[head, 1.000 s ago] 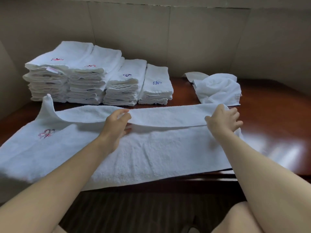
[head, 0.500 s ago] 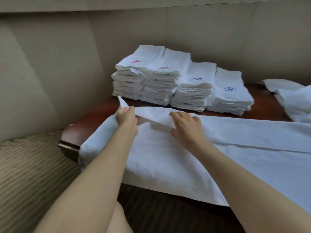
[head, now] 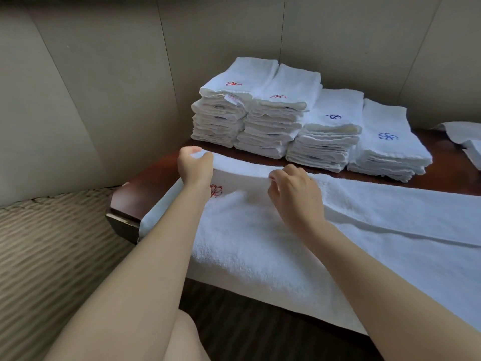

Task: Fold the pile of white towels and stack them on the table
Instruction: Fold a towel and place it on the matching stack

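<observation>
A long white towel [head: 299, 230] lies spread across the near part of the dark wooden desk [head: 153, 178], its near edge hanging over the front and its far edge folded toward the person. The left hand [head: 195, 166] is at the towel's far left corner, its grip closed around the folded edge with the fingers curled over the cloth. Just to the right, the right hand [head: 294, 194] pinches the same folded edge, fingertips bent down into the fabric. Between the two hands, close by the left wrist, a red embroidered mark [head: 216, 191] shows on the towel.

Farther back on the desk stand four stacks of folded towels [head: 307, 123] side by side, touching one another and set close to the padded wall. The two left stacks carry red marks on top, the two right ones blue. At the far right edge, unfolded white towels [head: 466, 139] lie loosely, mostly cut off from view.
</observation>
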